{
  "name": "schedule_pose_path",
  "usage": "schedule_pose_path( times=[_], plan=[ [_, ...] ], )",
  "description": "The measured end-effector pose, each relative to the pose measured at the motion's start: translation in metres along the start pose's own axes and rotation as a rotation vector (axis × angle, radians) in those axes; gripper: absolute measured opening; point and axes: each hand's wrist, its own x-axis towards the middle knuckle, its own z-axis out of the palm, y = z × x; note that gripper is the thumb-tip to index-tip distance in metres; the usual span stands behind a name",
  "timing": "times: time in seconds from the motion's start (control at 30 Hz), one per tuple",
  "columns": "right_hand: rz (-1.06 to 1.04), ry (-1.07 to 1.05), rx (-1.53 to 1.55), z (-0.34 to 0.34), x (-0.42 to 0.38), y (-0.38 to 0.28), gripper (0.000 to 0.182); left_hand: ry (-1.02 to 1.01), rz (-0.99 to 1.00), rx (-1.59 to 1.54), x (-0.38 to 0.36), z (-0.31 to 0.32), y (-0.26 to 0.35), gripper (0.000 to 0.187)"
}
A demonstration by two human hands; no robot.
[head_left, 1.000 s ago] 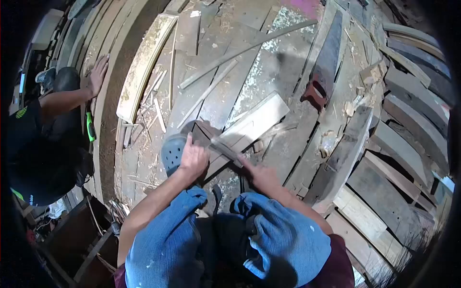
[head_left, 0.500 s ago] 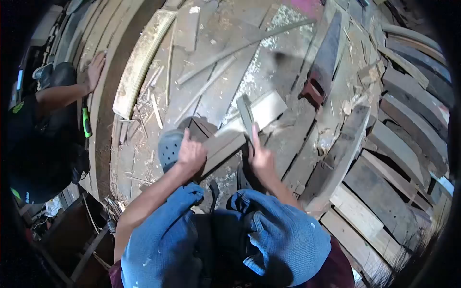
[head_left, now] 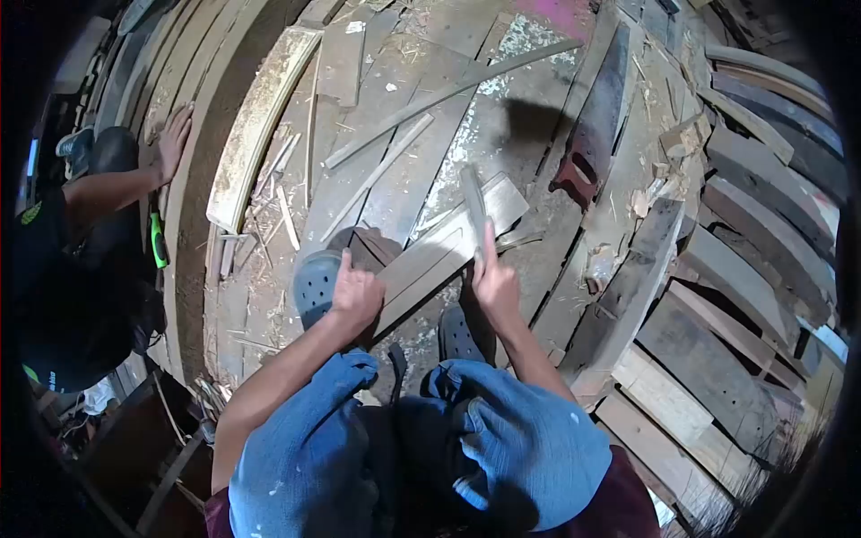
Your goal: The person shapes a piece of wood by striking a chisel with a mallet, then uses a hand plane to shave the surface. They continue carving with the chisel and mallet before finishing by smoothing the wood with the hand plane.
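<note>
My left hand point(head_left: 359, 291) is wrapped round the near left end of a wooden board point(head_left: 439, 251), its thumb pointing away from me. The board lies slanted between my feet, its far end paler. My right hand point(head_left: 496, 278) grips a flat grey blade-like tool point(head_left: 473, 202), index finger stretched along it, over the board's right edge. Its handle is hidden in my fist. A clog point(head_left: 316, 285) is beside my left hand, and another clog point(head_left: 459, 336) is below the board.
A handsaw point(head_left: 578, 175) with a dark red handle lies right of the board. Long thin strips point(head_left: 448, 94) and shavings lie ahead. Stacked timber point(head_left: 708, 377) stands at the right. At the left, another person's hand point(head_left: 175, 143) rests on a long beam point(head_left: 193, 224).
My right hand and the tool have moved slightly, with the tool's blade now further to the right. The clog near my right hand shows more clearly. My left hand keeps its hold.
</note>
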Motion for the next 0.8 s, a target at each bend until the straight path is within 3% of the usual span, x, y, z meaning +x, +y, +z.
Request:
schedule_pose_path(
  times=[0.03,0.1,0.17,0.23,0.27,0.33,0.43,0.47,0.6,0.63,0.67,0.73,0.77,0.8],
  plan=[
    [0.059,0.023,-0.033,0.002,0.011,-0.001,0.062,0.015,0.014,-0.004,0.0,-0.001,0.002,0.025],
    [-0.143,0.064,-0.011,0.009,-0.011,-0.008,0.062,0.04,0.027,0.004,-0.003,-0.005,-0.003,0.025],
    [0.041,-0.185,0.0,0.013,-0.047,-0.022,0.065,0.034,0.029,0.0,-0.005,-0.006,-0.003,0.024],
    [-0.16,-0.326,-0.037,0.015,-0.067,-0.023,0.068,0.05,0.034,0.009,-0.002,0.003,-0.005,0.024],
    [-0.206,-0.415,-0.051,0.015,-0.076,-0.02,0.069,0.155,0.047,-0.026,-0.004,0.009,-0.006,0.023],
    [-0.315,-0.574,-0.093,0.006,-0.074,-0.017,0.07,0.092,0.053,-0.051,-0.006,-0.001,-0.005,0.022],
    [-0.138,-0.355,0.022,0.003,-0.044,-0.004,0.073,0.014,0.073,-0.007,-0.006,-0.001,-0.006,0.021],
    [0.06,-0.406,0.048,0.002,-0.041,-0.008,0.074,0.039,0.064,-0.014,-0.005,0.001,-0.006,0.022],
    [-0.27,-0.504,-0.018,0.017,-0.081,-0.015,0.068,0.163,0.008,0.091,-0.012,-0.006,-0.002,0.021],
    [-0.179,-0.46,0.007,0.013,-0.074,-0.012,0.07,0.202,-0.007,0.157,-0.019,-0.014,0.001,0.02],
    [-0.087,-0.419,0.032,0.01,-0.059,-0.004,0.072,0.068,0.009,0.098,-0.019,-0.02,-0.001,0.022],
    [0.073,-0.298,0.017,0.003,-0.044,-0.008,0.075,0.105,-0.056,0.122,-0.024,-0.02,0.001,0.024],
    [-0.039,-0.372,-0.009,0.006,-0.056,-0.012,0.073,0.133,-0.093,0.135,-0.024,-0.023,0.002,0.025],
    [-0.147,-0.441,-0.034,0.009,-0.079,-0.018,0.071,-0.002,-0.146,0.048,-0.024,-0.04,0.002,0.031]
  ],
)
